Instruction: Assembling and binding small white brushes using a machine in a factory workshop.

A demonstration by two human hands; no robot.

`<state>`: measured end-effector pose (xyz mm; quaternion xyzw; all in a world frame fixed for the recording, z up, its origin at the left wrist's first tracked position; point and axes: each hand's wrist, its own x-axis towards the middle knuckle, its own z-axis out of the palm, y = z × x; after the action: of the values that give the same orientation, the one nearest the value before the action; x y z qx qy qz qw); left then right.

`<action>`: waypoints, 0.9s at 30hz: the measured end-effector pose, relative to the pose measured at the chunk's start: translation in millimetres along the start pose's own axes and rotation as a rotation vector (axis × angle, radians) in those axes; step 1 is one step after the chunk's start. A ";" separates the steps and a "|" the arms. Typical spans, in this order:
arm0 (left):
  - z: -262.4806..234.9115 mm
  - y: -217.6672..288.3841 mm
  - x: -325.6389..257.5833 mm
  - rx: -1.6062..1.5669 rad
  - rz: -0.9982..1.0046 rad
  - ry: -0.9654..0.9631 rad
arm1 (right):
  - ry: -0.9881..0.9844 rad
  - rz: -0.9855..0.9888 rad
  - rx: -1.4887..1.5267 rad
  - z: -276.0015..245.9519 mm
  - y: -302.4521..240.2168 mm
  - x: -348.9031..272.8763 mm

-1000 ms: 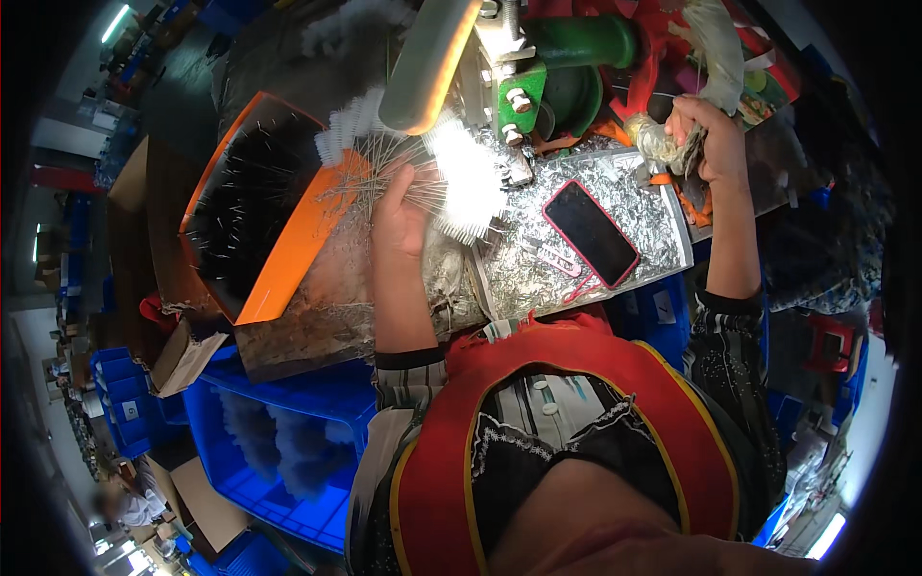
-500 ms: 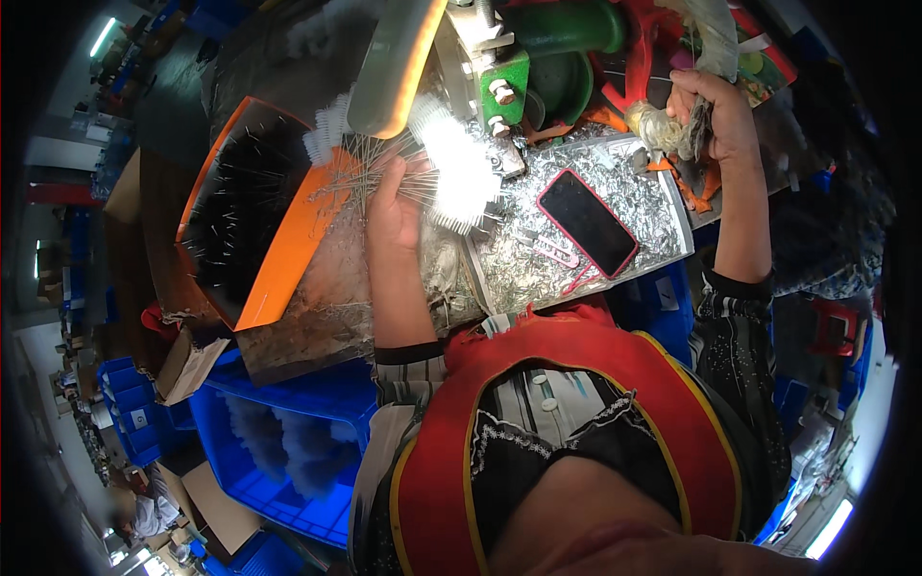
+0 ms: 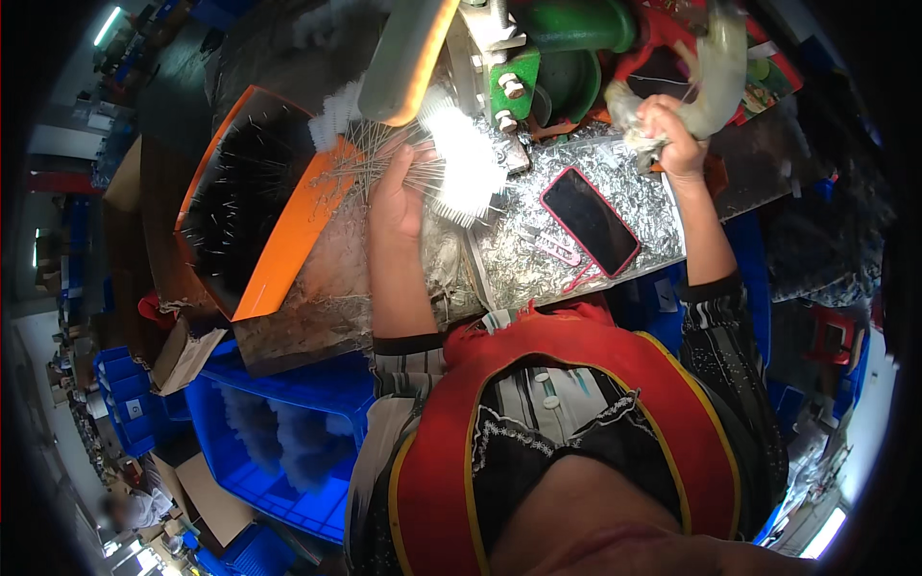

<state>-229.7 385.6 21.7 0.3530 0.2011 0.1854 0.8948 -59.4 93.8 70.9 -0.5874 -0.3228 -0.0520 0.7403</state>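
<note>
My left hand (image 3: 397, 197) is closed around a bundle of thin twisted-wire brushes (image 3: 361, 158), their stems fanning out to the left. White bristles on the bundle's right glow under a lamp (image 3: 408, 62). At the upper right, my right hand (image 3: 676, 144) grips a pale, cloth-like wrapped strip (image 3: 722, 82), which curves up and away from the fist. Motion blurs part of this strip, and its far end is unclear. Just left of it stands a green machine (image 3: 576, 27) with a bolted bracket (image 3: 510, 86).
An orange bin (image 3: 279, 274) of black-bristled wire brushes (image 3: 240, 197) lies on the worn bench at left. A red-cased phone (image 3: 590, 221) and a pink clip-like item (image 3: 555, 247) rest on a foil-like sheet (image 3: 509, 264). Below the bench sits a blue crate (image 3: 216, 442) with grey-white fluffy pieces.
My right hand has come left and closer to me, and the pale strip has swung with it. My left hand still holds the wire brushes, almost in place.
</note>
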 end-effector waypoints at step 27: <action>6.2 -11.1 4.7 -0.115 0.181 0.112 | 0.014 0.178 0.028 -3.7 -13.9 9.3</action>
<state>-220.6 376.8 17.0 0.3067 0.2070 0.2959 0.8807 -56.8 89.0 87.1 -0.6029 -0.2647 0.0143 0.7525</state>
